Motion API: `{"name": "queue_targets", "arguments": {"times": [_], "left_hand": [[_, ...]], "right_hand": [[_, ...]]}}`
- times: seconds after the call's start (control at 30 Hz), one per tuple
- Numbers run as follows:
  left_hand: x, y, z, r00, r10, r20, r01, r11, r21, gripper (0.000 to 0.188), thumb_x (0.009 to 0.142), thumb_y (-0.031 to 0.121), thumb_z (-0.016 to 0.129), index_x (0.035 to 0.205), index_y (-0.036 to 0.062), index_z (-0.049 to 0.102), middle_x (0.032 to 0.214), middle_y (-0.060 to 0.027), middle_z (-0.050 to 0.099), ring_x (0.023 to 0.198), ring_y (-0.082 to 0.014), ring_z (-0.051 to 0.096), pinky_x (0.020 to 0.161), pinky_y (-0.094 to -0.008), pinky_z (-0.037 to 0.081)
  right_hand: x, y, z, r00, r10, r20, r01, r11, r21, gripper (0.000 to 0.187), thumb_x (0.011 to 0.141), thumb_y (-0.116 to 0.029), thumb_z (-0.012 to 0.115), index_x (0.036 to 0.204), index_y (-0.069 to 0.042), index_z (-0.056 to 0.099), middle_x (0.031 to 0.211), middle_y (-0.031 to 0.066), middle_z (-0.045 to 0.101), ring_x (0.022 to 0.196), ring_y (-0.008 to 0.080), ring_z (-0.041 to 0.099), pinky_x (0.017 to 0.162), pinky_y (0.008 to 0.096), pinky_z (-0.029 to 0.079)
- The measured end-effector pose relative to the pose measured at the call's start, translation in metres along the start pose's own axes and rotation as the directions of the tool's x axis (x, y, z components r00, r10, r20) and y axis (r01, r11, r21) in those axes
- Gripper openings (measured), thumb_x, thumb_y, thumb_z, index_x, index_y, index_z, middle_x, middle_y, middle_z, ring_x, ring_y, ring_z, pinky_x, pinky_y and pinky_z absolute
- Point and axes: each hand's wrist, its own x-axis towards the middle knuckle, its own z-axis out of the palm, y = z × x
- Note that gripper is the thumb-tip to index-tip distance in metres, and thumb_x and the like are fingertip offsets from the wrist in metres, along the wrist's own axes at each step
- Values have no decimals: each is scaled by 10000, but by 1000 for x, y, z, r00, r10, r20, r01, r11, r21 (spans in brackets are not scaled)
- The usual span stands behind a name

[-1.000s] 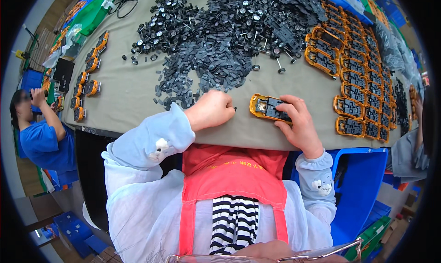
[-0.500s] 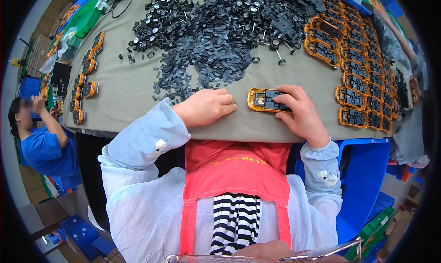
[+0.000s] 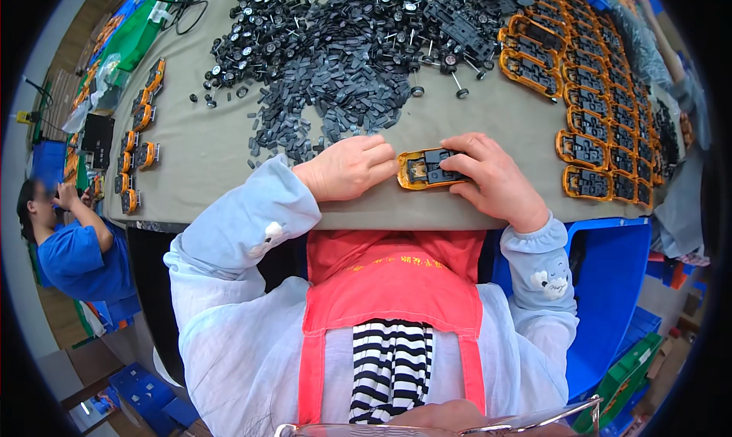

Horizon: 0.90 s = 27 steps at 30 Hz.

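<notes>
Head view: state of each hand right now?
Left hand: curled closed; whether it holds anything cannot be told.
Right hand: holding an orange toy car body.

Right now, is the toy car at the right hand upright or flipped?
Flipped: the toy car lies open-side up, black parts showing inside.

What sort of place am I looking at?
Probably a toy-car assembly workshop: an orange car shell in the right hand, rows of similar shells and a heap of wheels on axles.

Grey-green tbl [image 3: 206, 147], blk pcs [image 3: 335, 86] heaped (w/ wheels [image 3: 261, 48]), orange car bodies [image 3: 586, 123]
</notes>
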Motion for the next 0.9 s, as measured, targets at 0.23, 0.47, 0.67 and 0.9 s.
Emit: {"name": "queue_targets", "arguments": {"times": [0.23,0.47,0.67,0.9], "left_hand": [[18,-13,0,977,203,70,-203,979,-5,195,838,165,617,1006,72,647,941,-52,539,888,-223,558,743,-343,518],[28,-26,-5,951,286,115,-271,953,-133,226,822,155,628,1024,64,673,1023,-41,597,924,-229,568,760,-346,522],[25,-20,-14,921,336,197,-324,941,-92,188,776,147,634,941,61,664,984,-42,612,925,-241,583,760,-346,518],[6,-2,-12,965,237,111,-242,970,34,206,805,123,608,994,49,640,1097,-73,622,915,-250,608,787,-353,533]], "right_hand": [[3,4,-1,997,-57,46,58,998,-32,425,674,-37,801,1075,-77,666,1298,95,610,1230,333,547,1020,447,463],[4,11,-3,994,-89,59,90,996,-7,450,670,-45,808,1097,-69,670,1338,90,602,1245,334,543,1031,450,463],[7,12,-3,994,-89,60,89,996,4,404,688,-70,801,1073,-100,686,1309,84,612,1246,328,542,1024,446,454],[12,7,-8,998,-61,21,56,980,191,386,742,-51,787,1110,-65,673,1310,129,619,1213,362,570,1026,452,467]]}}
